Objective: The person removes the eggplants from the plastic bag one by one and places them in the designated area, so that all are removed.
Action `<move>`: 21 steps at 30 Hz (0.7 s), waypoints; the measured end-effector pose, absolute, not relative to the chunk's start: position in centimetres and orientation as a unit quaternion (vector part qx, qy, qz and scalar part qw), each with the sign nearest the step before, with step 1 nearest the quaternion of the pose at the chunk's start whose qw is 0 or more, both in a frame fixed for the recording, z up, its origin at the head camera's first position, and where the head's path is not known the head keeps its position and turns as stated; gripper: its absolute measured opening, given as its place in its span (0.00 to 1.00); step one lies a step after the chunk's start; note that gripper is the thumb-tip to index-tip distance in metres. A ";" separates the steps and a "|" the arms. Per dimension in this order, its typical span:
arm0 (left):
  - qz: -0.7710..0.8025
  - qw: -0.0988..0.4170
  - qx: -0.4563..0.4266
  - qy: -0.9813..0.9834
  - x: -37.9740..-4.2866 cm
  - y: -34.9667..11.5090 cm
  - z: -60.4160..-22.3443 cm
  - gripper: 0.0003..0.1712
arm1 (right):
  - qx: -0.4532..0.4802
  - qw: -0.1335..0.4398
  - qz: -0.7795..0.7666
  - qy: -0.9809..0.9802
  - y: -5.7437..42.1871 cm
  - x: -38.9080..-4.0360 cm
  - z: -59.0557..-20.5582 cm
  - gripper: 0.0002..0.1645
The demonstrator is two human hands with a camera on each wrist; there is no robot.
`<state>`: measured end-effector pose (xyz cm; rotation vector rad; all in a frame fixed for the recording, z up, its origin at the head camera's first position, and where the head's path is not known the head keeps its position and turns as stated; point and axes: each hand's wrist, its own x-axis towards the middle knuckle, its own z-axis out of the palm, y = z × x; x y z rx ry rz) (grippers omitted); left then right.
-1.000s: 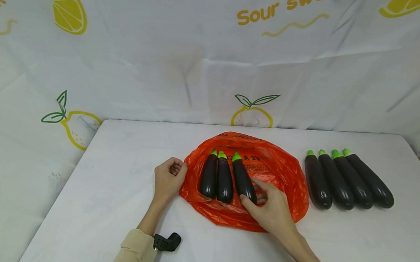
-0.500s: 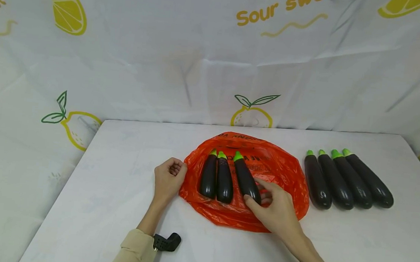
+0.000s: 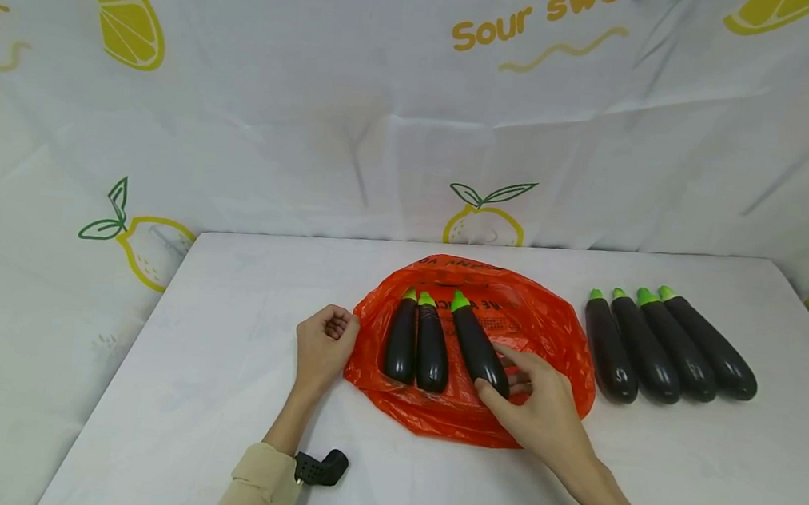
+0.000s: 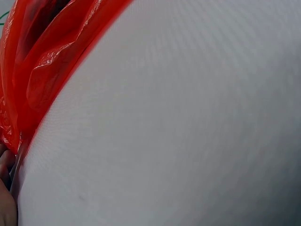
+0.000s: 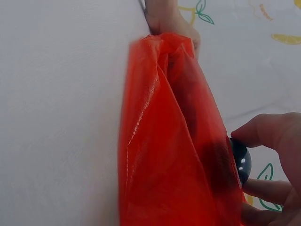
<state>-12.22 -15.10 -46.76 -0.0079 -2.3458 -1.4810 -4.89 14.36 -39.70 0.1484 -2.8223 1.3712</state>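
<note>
A red plastic bag [image 3: 391,408] lies spread on the table, with three dark eggplants in it. Two of them, the left eggplant [image 3: 401,340] and the middle eggplant [image 3: 432,347], lie side by side. To their right, a third eggplant [image 3: 477,343] slants with its green tip away from me. My right hand [image 3: 542,409] holds its thick near end between thumb and fingers; the right wrist view shows that rounded end [image 5: 241,161] between them. My left hand [image 3: 324,346] pinches the bag's left edge with curled fingers. In the left wrist view only part of this hand [image 4: 5,188] shows.
Several more eggplants [image 3: 670,348] lie in a row on the white table [image 3: 218,397], right of the bag. Behind the table hangs a white cloth [image 3: 279,113] printed with lemons. Each wrist carries a black camera mount, the left mount [image 3: 322,467] lying over the table.
My right hand has shifted the third eggplant's near end to the right, widening the gap from the middle one. My left hand stays at the bag's edge.
</note>
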 end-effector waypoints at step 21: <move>-0.528 0.182 -0.002 -0.830 -12.2 -15.1 -46.7 0.07 | 0.051 0.034 0.421 -0.905 15.8 -4.0 -38.7 0.33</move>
